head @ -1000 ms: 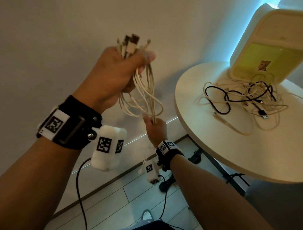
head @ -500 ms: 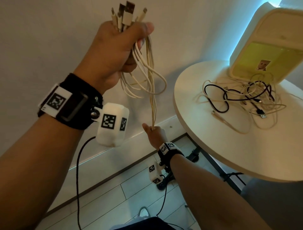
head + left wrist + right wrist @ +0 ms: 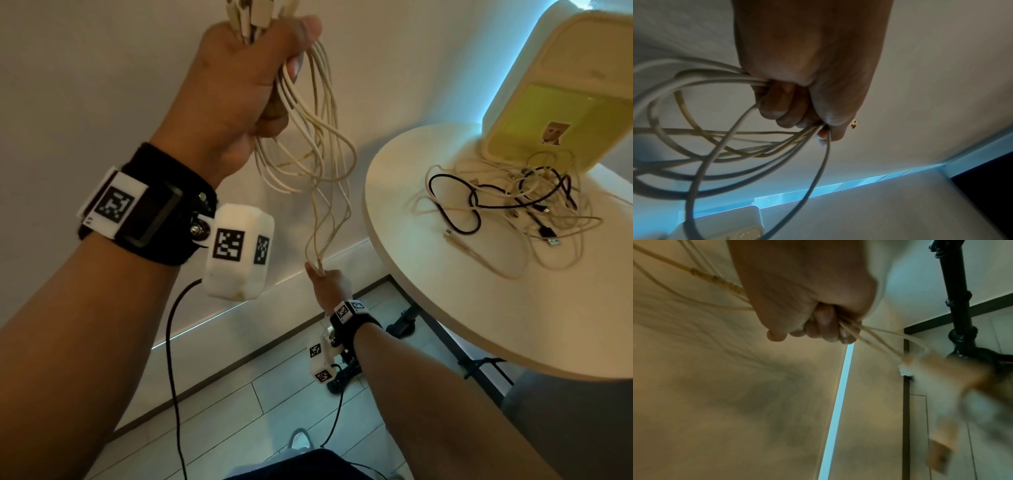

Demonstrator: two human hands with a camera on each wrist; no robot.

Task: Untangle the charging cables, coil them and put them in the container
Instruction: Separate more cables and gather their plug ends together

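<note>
left hand (image 3: 239,85): raised, fist clamped around white cable bundle (image 3: 318,150), plug ends protruding above | right hand (image 3: 329,284): low, fingers curled around the bundle's lower strands | remaining cables (image 3: 513,212): tangled black and white heap on round white table (image 3: 445,308), just before cream container (image 3: 561,89) | readable text: none; container carries a small picture label

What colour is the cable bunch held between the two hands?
Off-white to cream, some strands yellowed; the cable bunch shows best in the head view.
</note>
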